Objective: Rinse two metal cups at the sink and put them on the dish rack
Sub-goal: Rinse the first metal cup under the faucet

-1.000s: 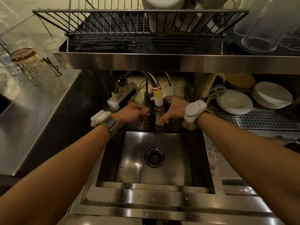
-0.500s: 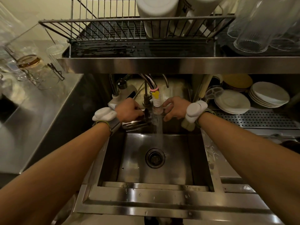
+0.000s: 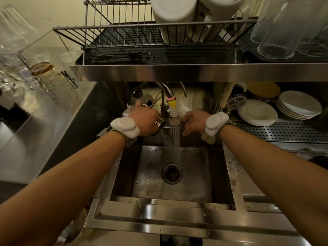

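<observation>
My left hand [image 3: 144,121] grips a metal cup [image 3: 159,125], tipped on its side just left of the tap, and water pours out of the cup into the sink [image 3: 124,173]. The hand hides most of the cup; only its rim shows. The tap [image 3: 173,114] with a yellow and white nozzle runs a stream straight down. To the right of the stream my right hand [image 3: 194,122] is held with its fingers spread and nothing in it. The wire dish rack [image 3: 124,36] stands on the steel shelf above the sink. I see no second metal cup.
White containers [image 3: 174,16] and upturned clear glasses [image 3: 282,32] fill the rack's right part. Stacked white plates [image 3: 300,105] lie right of the sink under the shelf. Glass jars [image 3: 42,71] stand on the steel counter to the left. The drain [image 3: 171,173] sits mid-basin.
One second ago both hands held the cup upright under the tap. My left hand has carried it left and tipped it, spilling water; my right hand has let go and spread.
</observation>
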{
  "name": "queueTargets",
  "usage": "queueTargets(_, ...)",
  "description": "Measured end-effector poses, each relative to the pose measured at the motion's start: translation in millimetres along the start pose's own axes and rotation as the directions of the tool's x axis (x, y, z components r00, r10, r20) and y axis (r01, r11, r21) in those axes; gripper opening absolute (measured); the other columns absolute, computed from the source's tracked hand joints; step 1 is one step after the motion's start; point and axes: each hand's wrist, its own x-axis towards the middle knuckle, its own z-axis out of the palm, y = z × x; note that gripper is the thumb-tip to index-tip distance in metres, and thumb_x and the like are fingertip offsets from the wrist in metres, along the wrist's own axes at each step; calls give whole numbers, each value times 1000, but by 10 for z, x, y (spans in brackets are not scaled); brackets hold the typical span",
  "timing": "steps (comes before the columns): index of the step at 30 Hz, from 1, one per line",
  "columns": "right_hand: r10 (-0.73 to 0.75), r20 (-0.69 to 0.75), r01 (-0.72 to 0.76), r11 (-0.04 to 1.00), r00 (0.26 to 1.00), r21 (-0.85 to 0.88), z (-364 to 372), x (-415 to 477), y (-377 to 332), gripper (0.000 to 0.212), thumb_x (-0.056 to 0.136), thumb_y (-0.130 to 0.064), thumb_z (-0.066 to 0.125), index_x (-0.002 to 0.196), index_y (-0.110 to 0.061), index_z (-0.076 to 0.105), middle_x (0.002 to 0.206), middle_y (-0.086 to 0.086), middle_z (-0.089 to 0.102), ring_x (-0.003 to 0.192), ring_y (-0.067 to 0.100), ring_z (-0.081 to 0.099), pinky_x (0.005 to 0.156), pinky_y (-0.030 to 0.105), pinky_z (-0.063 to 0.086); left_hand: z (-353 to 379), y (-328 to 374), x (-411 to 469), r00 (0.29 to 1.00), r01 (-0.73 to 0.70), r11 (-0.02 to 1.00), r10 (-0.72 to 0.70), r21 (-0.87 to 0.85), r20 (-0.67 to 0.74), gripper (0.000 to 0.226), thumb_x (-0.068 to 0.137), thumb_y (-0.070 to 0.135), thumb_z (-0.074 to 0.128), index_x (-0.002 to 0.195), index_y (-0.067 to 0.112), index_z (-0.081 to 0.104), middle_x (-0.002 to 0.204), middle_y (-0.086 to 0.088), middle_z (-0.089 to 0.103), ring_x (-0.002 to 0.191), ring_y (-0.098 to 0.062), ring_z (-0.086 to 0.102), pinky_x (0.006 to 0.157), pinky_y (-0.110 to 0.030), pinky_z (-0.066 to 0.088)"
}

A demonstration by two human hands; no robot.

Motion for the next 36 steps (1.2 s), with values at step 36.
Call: queueTargets(36,39,-9,-39,997,999,-73,58,-104,280,63,78,-29,76,133,-10,53,131,7,59,116,23,58,81,24,41,137,246,26,886,421,-94,-171,-902,432,27,99,5,37,78,12,53,74,-3,49,70,-11,46,67,-23,38)
